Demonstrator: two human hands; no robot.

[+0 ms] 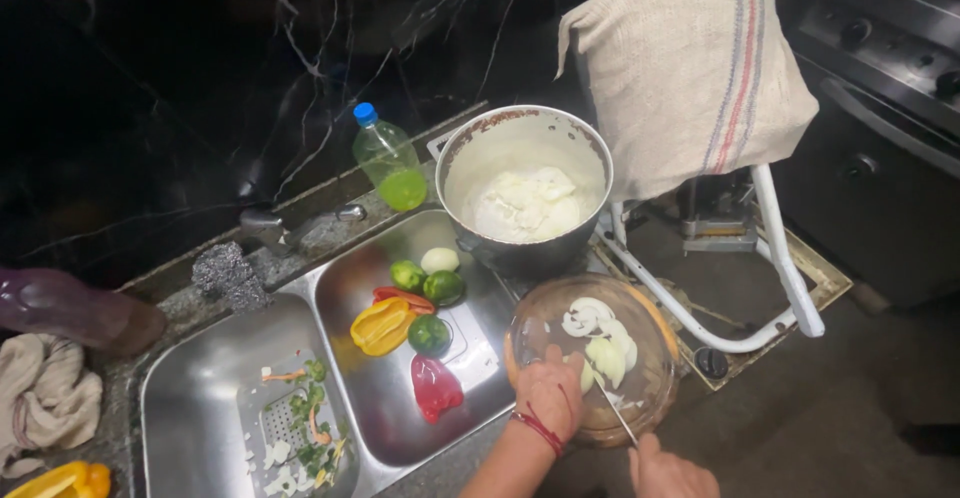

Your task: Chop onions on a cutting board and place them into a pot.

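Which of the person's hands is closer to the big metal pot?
The left. The left hand rests on the onion pieces in the glass bowl, just below the pot. The right hand, holding a knife, sits lower, farther away.

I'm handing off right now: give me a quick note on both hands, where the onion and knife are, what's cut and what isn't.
Left hand steadies the onion on the glass plate. Right hand holds the knife, blade at the onion. Done: slices lie at the plate's far side. Left: the onion piece under the hand is not fully sliced. Peppers and limes sit whole in the sink.
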